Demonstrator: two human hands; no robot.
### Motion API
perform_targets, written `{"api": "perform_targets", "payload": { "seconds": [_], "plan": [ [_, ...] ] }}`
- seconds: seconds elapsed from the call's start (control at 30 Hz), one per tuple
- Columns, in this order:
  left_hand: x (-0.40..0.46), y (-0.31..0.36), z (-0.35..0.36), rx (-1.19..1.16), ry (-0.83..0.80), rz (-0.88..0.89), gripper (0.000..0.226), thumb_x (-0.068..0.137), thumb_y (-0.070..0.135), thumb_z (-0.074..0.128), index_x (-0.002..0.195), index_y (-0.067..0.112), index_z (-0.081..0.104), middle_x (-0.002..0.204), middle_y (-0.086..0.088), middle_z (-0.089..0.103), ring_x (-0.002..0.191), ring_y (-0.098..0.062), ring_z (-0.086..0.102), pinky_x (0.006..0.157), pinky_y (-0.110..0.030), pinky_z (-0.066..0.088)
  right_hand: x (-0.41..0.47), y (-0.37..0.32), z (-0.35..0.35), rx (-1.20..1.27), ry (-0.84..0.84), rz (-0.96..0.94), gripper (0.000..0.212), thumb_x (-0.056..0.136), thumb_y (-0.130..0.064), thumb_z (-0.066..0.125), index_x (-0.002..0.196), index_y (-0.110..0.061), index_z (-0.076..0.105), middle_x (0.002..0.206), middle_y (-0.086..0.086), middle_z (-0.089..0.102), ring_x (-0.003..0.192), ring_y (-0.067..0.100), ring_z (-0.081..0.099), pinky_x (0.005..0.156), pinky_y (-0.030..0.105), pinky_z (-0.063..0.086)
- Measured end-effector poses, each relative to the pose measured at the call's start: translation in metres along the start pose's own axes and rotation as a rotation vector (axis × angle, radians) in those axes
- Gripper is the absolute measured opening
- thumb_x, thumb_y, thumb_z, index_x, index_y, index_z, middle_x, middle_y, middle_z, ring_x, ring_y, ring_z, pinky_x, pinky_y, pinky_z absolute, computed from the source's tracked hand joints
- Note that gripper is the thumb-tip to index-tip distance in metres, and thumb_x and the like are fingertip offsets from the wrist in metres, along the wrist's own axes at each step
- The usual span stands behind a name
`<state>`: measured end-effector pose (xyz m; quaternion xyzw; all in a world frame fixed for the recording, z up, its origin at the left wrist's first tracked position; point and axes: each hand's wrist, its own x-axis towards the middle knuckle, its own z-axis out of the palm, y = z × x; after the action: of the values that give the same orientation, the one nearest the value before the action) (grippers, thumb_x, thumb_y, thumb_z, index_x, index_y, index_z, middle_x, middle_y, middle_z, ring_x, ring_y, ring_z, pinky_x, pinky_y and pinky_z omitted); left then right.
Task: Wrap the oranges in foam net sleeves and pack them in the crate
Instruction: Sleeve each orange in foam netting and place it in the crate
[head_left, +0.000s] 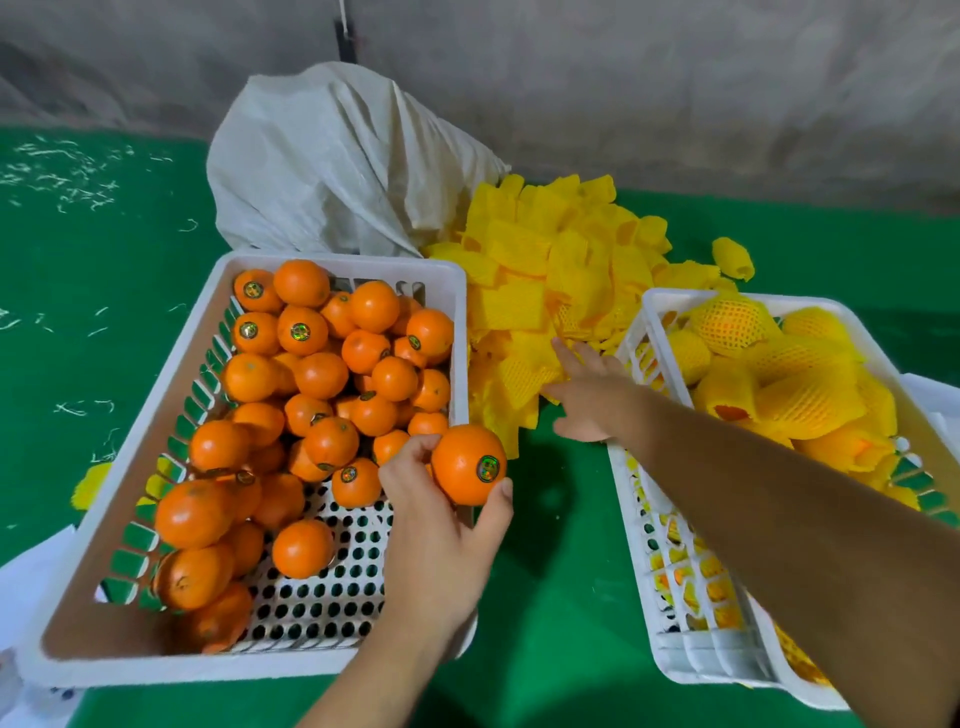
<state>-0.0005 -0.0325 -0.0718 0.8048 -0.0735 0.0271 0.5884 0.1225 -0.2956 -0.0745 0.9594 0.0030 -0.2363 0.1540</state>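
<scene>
At the left of the frame, a white perforated crate (332, 270) is being shown resting on the green surface (104, 291), and loose bare oranges (322, 374) are being held in it, piled mostly toward its far end and left side, so that part of its holed floor is being left visible near the lower right. Behind it, in the upper middle of the frame, a pale woven sack (332, 161) is being seen slumped against the grey wall.

Just right of the crate's right rim, a stickered orange (469, 464) is being gripped by the left hand (441, 525), with the fingers curled over its left side and the thumb pressed at its lower right. The fruit is being held above the rim, clear of the pile.

In the middle of the frame, a heap of yellow foam net sleeves (566, 270) is being seen spread over the green surface between the two crates. Its near edge is being reached by the right hand (592, 400), with fingers extended and spread; whether a sleeve is actually being touched cannot quite be told, as the fingertips are being blurred.

At the right of the frame, a second white crate (675, 613) is being filled with sleeved oranges (810, 400), and the right forearm is being stretched across its near left corner.
</scene>
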Motion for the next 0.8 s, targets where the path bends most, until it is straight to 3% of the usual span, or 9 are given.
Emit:
{"api": "perform_targets", "payload": {
  "seconds": [0.1, 0.23, 0.37, 0.4, 0.47, 0.53, 0.6, 0.7, 0.8],
  "plan": [
    [0.001, -0.002, 0.0, -0.057, -0.004, -0.023, 0.062, 0.083, 0.067, 0.068, 0.128, 0.05, 0.028, 0.126, 0.014, 0.029, 0.105, 0.006, 0.054, 0.073, -0.015, 0.052, 0.023, -0.027, -0.01, 0.093, 0.042, 0.011, 0.057, 0.1, -0.042, 0.056, 0.151, -0.018, 0.046, 0.174, 0.003, -0.002, 0.157, 0.036, 0.004, 0.121, 0.056, 0.02],
    [0.003, -0.001, 0.002, -0.166, 0.007, -0.034, 0.062, 0.084, 0.062, 0.071, 0.128, 0.049, 0.03, 0.128, 0.022, 0.032, 0.104, 0.002, 0.057, 0.074, -0.015, 0.052, 0.022, -0.031, -0.014, 0.097, 0.267, 0.021, 0.039, 0.101, -0.029, 0.061, 0.137, -0.015, 0.061, 0.16, 0.003, 0.037, 0.143, 0.032, 0.035, 0.112, 0.047, 0.033],
    [0.003, -0.002, 0.0, -0.31, -0.012, -0.075, 0.063, 0.083, 0.057, 0.077, 0.131, 0.047, 0.037, 0.106, 0.026, 0.056, 0.087, -0.009, 0.067, 0.072, -0.021, 0.055, -0.014, -0.048, -0.011, 0.819, 0.611, 0.009, 0.012, 0.097, -0.018, 0.07, 0.107, -0.012, 0.075, 0.114, 0.007, 0.069, 0.106, 0.027, 0.063, 0.085, 0.04, 0.05],
    [0.003, -0.004, 0.0, -0.332, -0.018, -0.084, 0.063, 0.082, 0.054, 0.079, 0.131, 0.047, 0.038, 0.105, 0.027, 0.058, 0.087, -0.01, 0.068, 0.073, -0.021, 0.056, -0.029, -0.056, -0.01, 1.008, 0.624, 0.031, 0.005, 0.096, -0.017, 0.072, 0.1, -0.018, 0.074, 0.104, 0.003, 0.07, 0.097, 0.02, 0.066, 0.078, 0.034, 0.052],
    [0.004, -0.004, -0.001, -0.331, -0.014, -0.084, 0.065, 0.081, 0.048, 0.082, 0.13, 0.049, 0.041, 0.106, 0.031, 0.058, 0.091, -0.008, 0.069, 0.076, -0.021, 0.056, -0.059, -0.075, -0.008, 1.34, 0.567, 0.064, 0.017, 0.091, -0.017, 0.073, 0.094, -0.03, 0.062, 0.091, -0.004, 0.067, 0.081, 0.007, 0.064, 0.066, 0.022, 0.05],
    [0.004, -0.002, -0.003, -0.337, -0.021, -0.088, 0.068, 0.079, 0.044, 0.083, 0.134, 0.049, 0.043, 0.117, 0.03, 0.058, 0.099, -0.008, 0.069, 0.083, -0.024, 0.058, -0.088, -0.096, -0.01, 1.601, 0.525, 0.077, 0.027, 0.08, -0.021, 0.07, 0.1, -0.034, 0.056, 0.094, -0.005, 0.065, 0.081, 0.003, 0.063, 0.067, 0.018, 0.05],
    [0.003, 0.004, -0.005, -0.378, -0.04, -0.095, 0.073, 0.077, 0.049, 0.081, 0.142, 0.043, 0.047, 0.131, 0.017, 0.06, 0.109, -0.01, 0.069, 0.09, -0.029, 0.06, -0.111, -0.11, -0.011, 1.777, 0.468, 0.102, 0.031, 0.076, -0.026, 0.064, 0.105, -0.035, 0.063, 0.102, -0.007, 0.072, 0.092, 0.003, 0.068, 0.077, 0.023, 0.055],
    [-0.001, 0.012, -0.012, -0.496, -0.1, -0.078, 0.072, 0.079, 0.05, 0.076, 0.145, 0.043, 0.049, 0.13, 0.028, 0.059, 0.117, -0.006, 0.067, 0.091, -0.021, 0.057, -0.134, -0.115, -0.015, 2.043, 0.376, 0.063, 0.026, 0.084, -0.031, 0.067, 0.108, -0.025, 0.072, 0.11, 0.005, 0.076, 0.108, 0.027, 0.071, 0.096, 0.051, 0.058],
    [-0.005, 0.021, -0.018, -0.567, -0.165, -0.124, 0.06, 0.086, 0.056, 0.069, 0.143, 0.05, 0.049, 0.127, 0.033, 0.059, 0.117, -0.002, 0.065, 0.088, -0.019, 0.056, -0.151, -0.115, -0.02, 2.049, 0.423, 0.026, 0.021, 0.086, -0.037, 0.072, 0.101, -0.023, 0.074, 0.106, 0.01, 0.076, 0.099, 0.029, 0.07, 0.095, 0.055, 0.055]
  ]
}}
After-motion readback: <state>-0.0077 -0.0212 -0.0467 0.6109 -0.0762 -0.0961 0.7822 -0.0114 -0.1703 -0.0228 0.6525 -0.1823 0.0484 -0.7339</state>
